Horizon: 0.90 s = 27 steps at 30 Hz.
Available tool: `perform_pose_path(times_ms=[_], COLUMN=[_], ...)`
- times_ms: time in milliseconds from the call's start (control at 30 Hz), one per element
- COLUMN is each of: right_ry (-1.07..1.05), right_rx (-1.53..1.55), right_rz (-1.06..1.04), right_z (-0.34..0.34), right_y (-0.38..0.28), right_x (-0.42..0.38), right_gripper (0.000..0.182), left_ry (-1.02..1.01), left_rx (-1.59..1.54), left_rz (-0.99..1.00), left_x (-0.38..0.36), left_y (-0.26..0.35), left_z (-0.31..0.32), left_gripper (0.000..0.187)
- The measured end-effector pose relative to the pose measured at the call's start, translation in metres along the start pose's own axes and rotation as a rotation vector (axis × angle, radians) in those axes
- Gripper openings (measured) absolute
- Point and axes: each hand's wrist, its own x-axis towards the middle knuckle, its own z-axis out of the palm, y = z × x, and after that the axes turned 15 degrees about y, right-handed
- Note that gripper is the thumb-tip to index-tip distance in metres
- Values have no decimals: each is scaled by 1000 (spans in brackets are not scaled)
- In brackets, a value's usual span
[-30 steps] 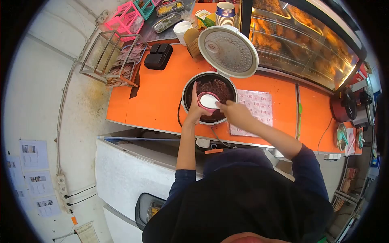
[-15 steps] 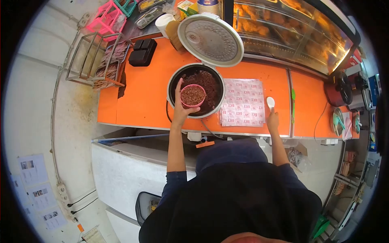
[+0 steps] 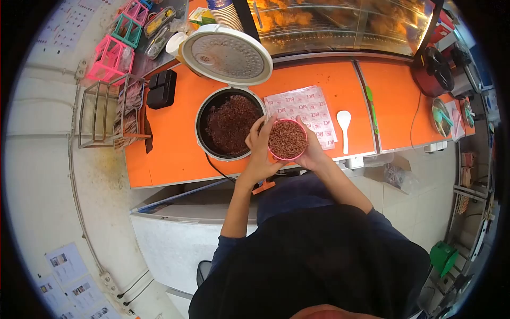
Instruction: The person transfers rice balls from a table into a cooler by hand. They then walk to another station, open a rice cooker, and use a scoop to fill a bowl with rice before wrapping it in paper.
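Observation:
Between my two hands is a pink bowl (image 3: 287, 139) filled level with reddish-brown rice. My left hand (image 3: 260, 151) grips its left side, and my right hand (image 3: 314, 151) wraps its right side. Just left of the bowl stands an open rice cooker (image 3: 201, 139), its lid (image 3: 228, 56) raised, with dark rice (image 3: 234, 122) inside. Beneath and behind the bowl lies a stack of printed wrapping paper (image 3: 300, 103). A white rice paddle (image 3: 344, 127) rests on the orange counter to the right of the paper.
A lit glass display case (image 3: 340, 26) with fried food lines the back. At left are a black box (image 3: 161, 89) and a metal rack (image 3: 114, 114) of packets. A green utensil (image 3: 371, 106) lies near the counter seam. Stacked paper cups (image 3: 226, 13) stand behind the lid.
The bowl has moved right, from over the cooker to the front of the paper. My right hand has let go of the paddle, now on the counter, and joined my left on the bowl.

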Motion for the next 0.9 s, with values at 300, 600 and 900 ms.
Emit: perform_pose_path(times_ms=[300,600,900], right_ry=[70,-159,378], right_rx=[14,130,240], right_rz=[2,35,-63], right_z=[-24,-66,-189], right_y=[-14,-24,-28], right_x=[-6,2,84], right_gripper=[57,55,51], left_ry=[-312,-328,-497], left_rx=[440,726,502], left_rz=[190,305,-235], left_x=[10,2,-64], left_y=[6,5,-61], left_z=[-20,-16,119], left_gripper=[99,86,43])
